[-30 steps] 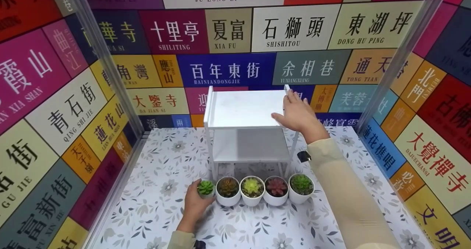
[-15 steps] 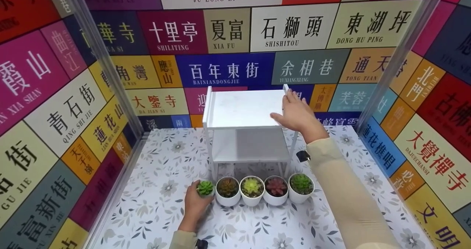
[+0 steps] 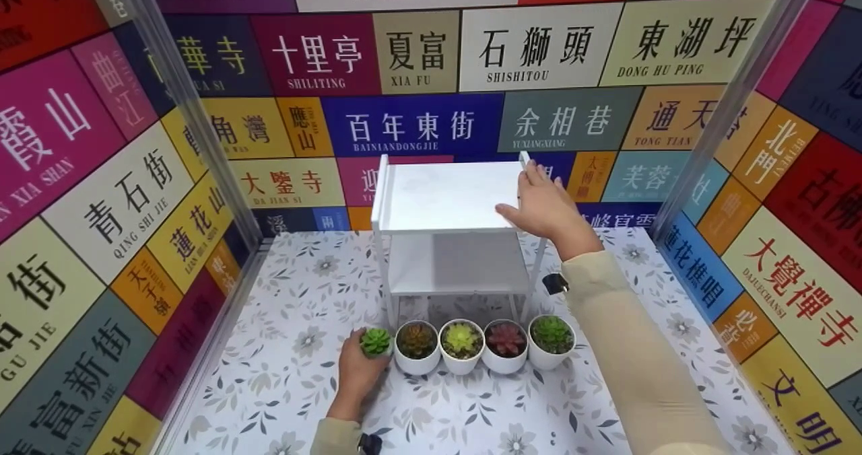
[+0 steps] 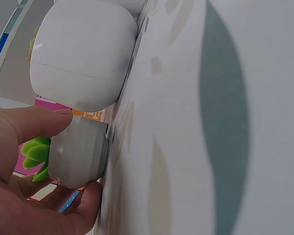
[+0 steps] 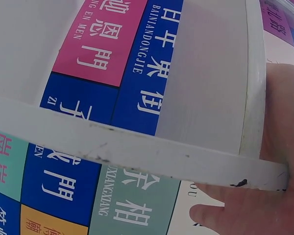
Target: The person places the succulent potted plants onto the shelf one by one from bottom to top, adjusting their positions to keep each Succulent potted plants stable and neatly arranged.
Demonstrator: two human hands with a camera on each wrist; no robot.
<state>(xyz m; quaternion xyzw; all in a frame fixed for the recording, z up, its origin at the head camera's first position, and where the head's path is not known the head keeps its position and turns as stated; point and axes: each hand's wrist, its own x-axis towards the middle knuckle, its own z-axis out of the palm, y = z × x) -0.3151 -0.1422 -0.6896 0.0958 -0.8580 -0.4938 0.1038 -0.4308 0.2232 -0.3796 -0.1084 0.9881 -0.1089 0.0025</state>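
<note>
My left hand (image 3: 360, 371) holds a small potted succulent (image 3: 375, 342), bright green, at the left end of a row. In the left wrist view, my thumb and fingers lie on opposite sides of its pale pot (image 4: 78, 152), which stands on the tabletop. A white two-tier shelf rack (image 3: 448, 196) stands behind the row. At the right side of its top tier, my right hand (image 3: 547, 206) grips the edge, the thumb on the top surface. The right wrist view shows fingers bent over beside a white leg (image 5: 137, 152) of the rack; part of that hand is hidden.
Right of the held pot are a brown succulent (image 3: 417, 347), a yellow-green one (image 3: 462, 347), a red one (image 3: 505, 347) and a green one (image 3: 552, 340), all in white pots. A leaf-patterned cover (image 3: 296, 388) lies beneath. Colourful sign-printed walls (image 3: 411, 128) enclose three sides.
</note>
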